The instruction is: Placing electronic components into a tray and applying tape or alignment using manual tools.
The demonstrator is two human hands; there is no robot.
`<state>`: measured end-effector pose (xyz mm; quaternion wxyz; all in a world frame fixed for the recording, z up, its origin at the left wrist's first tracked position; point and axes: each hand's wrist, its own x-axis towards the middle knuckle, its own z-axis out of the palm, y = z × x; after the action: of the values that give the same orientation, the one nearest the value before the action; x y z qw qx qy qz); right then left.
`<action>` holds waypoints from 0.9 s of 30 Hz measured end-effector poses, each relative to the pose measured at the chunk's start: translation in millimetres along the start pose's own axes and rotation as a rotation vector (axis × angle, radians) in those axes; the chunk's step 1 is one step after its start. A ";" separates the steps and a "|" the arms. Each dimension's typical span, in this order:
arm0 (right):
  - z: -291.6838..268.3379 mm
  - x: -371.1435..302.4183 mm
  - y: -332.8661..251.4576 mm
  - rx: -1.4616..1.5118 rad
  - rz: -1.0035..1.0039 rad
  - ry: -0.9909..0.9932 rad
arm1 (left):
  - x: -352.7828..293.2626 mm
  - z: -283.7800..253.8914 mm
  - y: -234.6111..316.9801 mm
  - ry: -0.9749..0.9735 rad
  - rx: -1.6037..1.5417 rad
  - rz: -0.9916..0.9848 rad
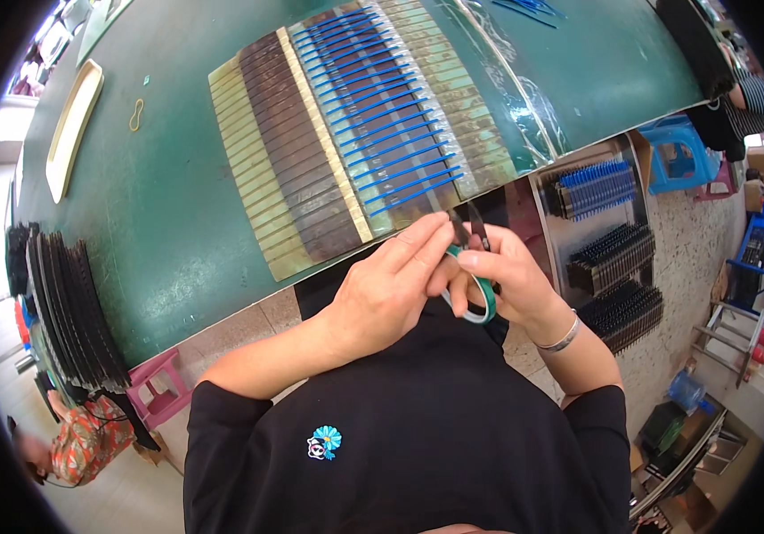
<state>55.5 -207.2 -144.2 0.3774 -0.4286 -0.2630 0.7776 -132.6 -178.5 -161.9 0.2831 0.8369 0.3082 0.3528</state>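
Observation:
My right hand (pixel 516 271) is closed around a pair of scissors (pixel 489 303). A green and pale handle loop shows below the fingers, and the dark blades point up toward the table edge, a little apart. My left hand (pixel 391 285) is beside it, fingers pressed together, its fingertips at the blades. Anything small pinched in them is hidden. Just beyond both hands lies a grooved board (pixel 293 160) in yellowish, brown and clear bands. Several thin blue strips (pixel 400 133) rest across it in a column of parallel rows.
A green table (pixel 168 222) carries a cream tray (pixel 73 129), a rubber band (pixel 136 116) and loose blue strips (pixel 533 9). Dark stacked strips (pixel 75 307) stand left. On the right are a rack of blue and black pieces (pixel 591 191) and a blue stool (pixel 680 156). People sit nearby.

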 end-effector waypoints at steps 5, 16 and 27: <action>-7.2 2.1 7.8 -0.105 -0.164 0.063 | 6.6 -20.9 12.0 0.040 -0.453 -0.424; 7.2 -18.8 0.8 -0.415 -0.459 0.110 | 66.9 -51.7 -5.3 -0.206 -0.260 -0.275; -26.0 -74.1 9.7 -0.595 -0.535 0.021 | 183.7 -85.1 -168.2 0.073 0.216 -0.218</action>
<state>100.3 -270.8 -129.5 0.4289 -0.4436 -0.5751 0.5372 -147.8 84.1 -151.5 0.2165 0.8107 0.4434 0.3149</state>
